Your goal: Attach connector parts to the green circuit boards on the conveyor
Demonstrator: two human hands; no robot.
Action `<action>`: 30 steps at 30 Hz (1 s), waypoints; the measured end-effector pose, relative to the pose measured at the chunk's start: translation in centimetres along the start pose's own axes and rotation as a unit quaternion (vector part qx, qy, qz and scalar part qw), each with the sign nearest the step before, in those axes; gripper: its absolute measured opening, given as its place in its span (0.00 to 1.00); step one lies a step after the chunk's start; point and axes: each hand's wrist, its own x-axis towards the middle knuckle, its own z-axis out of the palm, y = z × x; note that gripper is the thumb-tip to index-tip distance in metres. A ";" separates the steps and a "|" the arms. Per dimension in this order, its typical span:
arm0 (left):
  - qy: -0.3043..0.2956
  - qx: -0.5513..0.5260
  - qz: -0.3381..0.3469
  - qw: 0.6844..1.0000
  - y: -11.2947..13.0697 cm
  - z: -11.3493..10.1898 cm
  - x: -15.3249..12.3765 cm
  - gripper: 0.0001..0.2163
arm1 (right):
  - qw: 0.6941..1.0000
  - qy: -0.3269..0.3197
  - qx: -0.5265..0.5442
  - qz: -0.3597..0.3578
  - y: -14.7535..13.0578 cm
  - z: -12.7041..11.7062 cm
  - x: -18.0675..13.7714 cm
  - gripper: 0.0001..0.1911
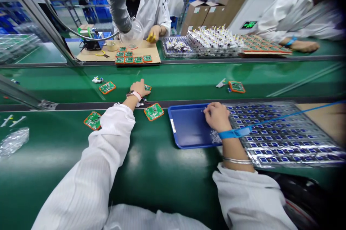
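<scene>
On a green conveyor line, a worker's left hand (139, 88) lies over an orange-framed circuit board (147, 87), fingers loosely together and pressing down, with short wires showing beneath the wrist. The right hand (216, 116) curls at the seam between a blue plastic tray (175, 125) and a silvery formed tray of small blue components (278, 132). Its fingertips (208, 108) bunch together, though from this overhead view it is hard to tell whether they pinch a part. A blue antistatic wrist strap (235, 132) circles the right wrist, its cord running off across the tray, apparently to guard the electronics against static. More orange-framed boards (154, 111) sit singly on the smooth belt (54, 161), spaced so that they stay apart and within reach. Across the line, a co-worker's hand (154, 33) grips a yellow object beside a clear extraction hood (131, 33).
</scene>
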 end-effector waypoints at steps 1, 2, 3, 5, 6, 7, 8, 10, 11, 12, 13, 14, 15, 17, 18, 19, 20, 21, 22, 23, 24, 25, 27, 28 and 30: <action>0.006 0.001 -0.004 1.000 -0.5 -0.2 0.0 0.35 | 0.999 0.018 0.022 -0.016 -0.6 -0.1 0.0 0.09; 0.015 0.002 -0.002 1.000 -1.2 -0.4 -0.1 0.37 | 0.998 0.033 0.048 -0.036 -1.4 -0.1 0.0 0.09; 0.022 0.001 0.005 1.000 -1.8 -0.7 -0.3 0.39 | 0.994 0.044 0.076 -0.061 -2.3 -0.1 0.0 0.08; 0.014 -0.002 0.031 0.999 -2.8 -1.0 -0.7 0.41 | 0.984 0.051 0.126 -0.112 -4.3 0.0 -0.1 0.07; -0.002 -0.006 0.045 0.999 -3.0 -1.0 -0.9 0.42 | 0.979 0.051 0.145 -0.133 -5.3 0.0 -0.2 0.07; -0.019 -0.011 0.053 0.998 -2.9 -0.9 -1.2 0.42 | 0.975 0.049 0.159 -0.150 -6.2 0.1 -0.3 0.07; -0.032 -0.014 0.054 0.998 -2.7 -0.7 -1.3 0.43 | 0.971 0.046 0.169 -0.162 -7.1 0.2 -0.5 0.06; -0.036 -0.009 0.036 0.999 -2.1 0.0 -1.5 0.42 | 0.966 0.039 0.185 -0.174 -8.3 0.3 -1.0 0.06; -0.030 -0.003 0.020 0.999 -1.8 0.4 -1.4 0.41 | 0.965 0.037 0.192 -0.176 -8.7 0.3 -1.2 0.06; -0.022 0.001 0.004 1.000 -1.6 0.7 -1.4 0.39 | 0.963 0.035 0.199 -0.177 -8.9 0.3 -1.4 0.06; -0.014 0.003 -0.013 1.000 -1.5 1.0 -1.3 0.37 | 0.962 0.034 0.205 -0.178 -9.1 0.2 -1.6 0.06; -0.006 0.000 -0.026 1.000 -1.7 1.2 -1.2 0.35 | 0.961 0.034 0.211 -0.178 -9.1 0.2 -1.7 0.06; 0.004 -0.008 -0.035 0.999 -2.0 1.3 -1.1 0.34 | 0.959 0.034 0.216 -0.178 -9.1 0.2 -1.8 0.05; 0.024 -0.028 -0.023 0.999 -2.9 1.1 -1.2 0.34 | 0.957 0.031 0.225 -0.181 -9.2 0.2 -1.9 0.05; 0.035 -0.036 -0.006 0.999 -3.5 0.8 -1.3 0.35 | 0.956 0.028 0.229 -0.183 -9.3 0.2 -2.0 0.05; 0.045 -0.042 0.015 0.998 -4.0 0.4 -1.5 0.36 | 0.954 0.023 0.234 -0.184 -9.3 0.3 -2.0 0.04; 0.055 -0.047 0.035 0.997 -4.5 -0.3 -1.7 0.37 | 0.953 0.017 0.238 -0.185 -9.4 0.3 -2.1 0.04; 0.064 -0.050 0.051 0.995 -5.0 -1.1 -1.9 0.38 | 0.952 0.012 0.241 -0.186 -9.5 0.4 -2.1 0.04; 0.072 -0.051 0.062 0.994 -5.4 -2.1 -2.2 0.38 | 0.952 0.007 0.244 -0.187 -9.6 0.5 -2.2 0.05; 0.082 -0.054 0.074 0.992 -5.9 -3.3 -2.5 0.39 | 0.951 0.003 0.245 -0.188 -9.6 0.6 -2.2 0.05; 0.094 -0.059 0.095 0.989 -6.2 -4.5 -2.9 0.39 | 0.951 0.000 0.246 -0.189 -9.6 0.6 -2.2 0.05; 0.107 -0.066 0.125 0.984 -6.6 -5.7 -3.4 0.39 | 0.950 -0.001 0.246 -0.190 -9.6 0.7 -2.3 0.05; 0.118 -0.080 0.211 0.967 -7.1 -7.8 -5.0 0.36 | 0.951 -0.003 0.245 -0.191 -9.5 0.8 -2.3 0.05; 0.107 -0.080 0.258 0.957 -7.3 -8.6 -6.1 0.34 | 0.951 -0.004 0.243 -0.192 -9.4 0.8 -2.4 0.05; 0.057 -0.053 0.337 0.938 -7.3 -9.4 -9.1 0.27 | 0.951 -0.006 0.240 -0.194 -9.4 0.7 -2.4 0.05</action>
